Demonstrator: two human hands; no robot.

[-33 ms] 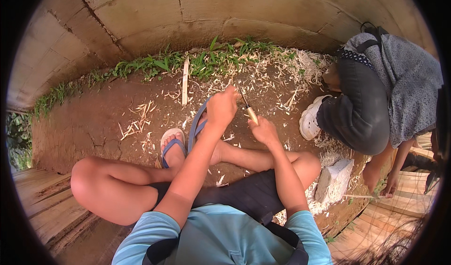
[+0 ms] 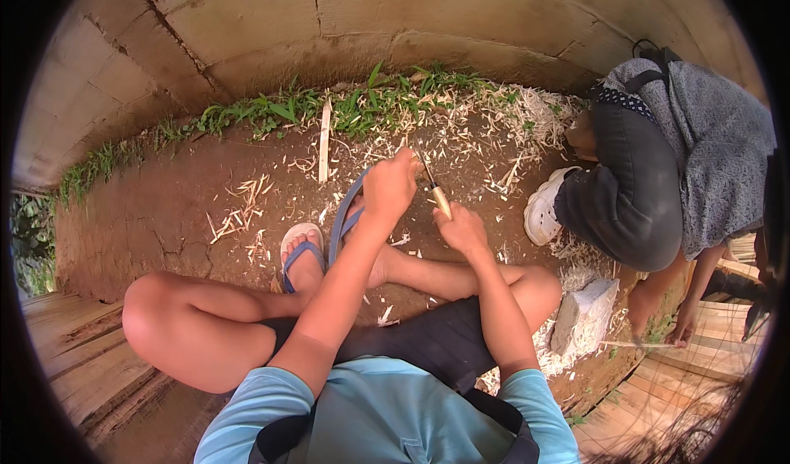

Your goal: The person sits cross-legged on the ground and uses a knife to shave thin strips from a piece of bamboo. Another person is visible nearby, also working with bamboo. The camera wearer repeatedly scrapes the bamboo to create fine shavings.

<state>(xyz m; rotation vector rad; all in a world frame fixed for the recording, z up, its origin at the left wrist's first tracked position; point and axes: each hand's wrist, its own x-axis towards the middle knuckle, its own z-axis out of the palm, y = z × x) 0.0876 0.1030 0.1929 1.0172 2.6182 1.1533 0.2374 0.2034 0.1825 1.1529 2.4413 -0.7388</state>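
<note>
My left hand [image 2: 390, 187] is closed in a fist around a thin piece of wood [image 2: 404, 142]; only a pale end shows beyond the fingers, and the rest is hidden. In my right hand [image 2: 462, 228] is a knife with a light wooden handle [image 2: 442, 201]. Its dark, narrow blade [image 2: 425, 168] points up and away, right beside my left fist. Whether the blade touches the wood, I cannot tell. Both hands are above the dirt floor, just past my crossed legs and blue-strapped flip-flops [image 2: 304, 254].
Pale shavings [image 2: 539, 114] litter the ground. A flat wooden stick [image 2: 324, 143] lies near weeds [image 2: 346, 110] by a block wall [image 2: 247, 32]. At right another person [image 2: 638, 184] sits with hands low near a thin stick. A whitish block [image 2: 585, 317] stands by my knee.
The other person's nearer hand has shifted slightly to the left. My own hands, the knife and the wood look the same.
</note>
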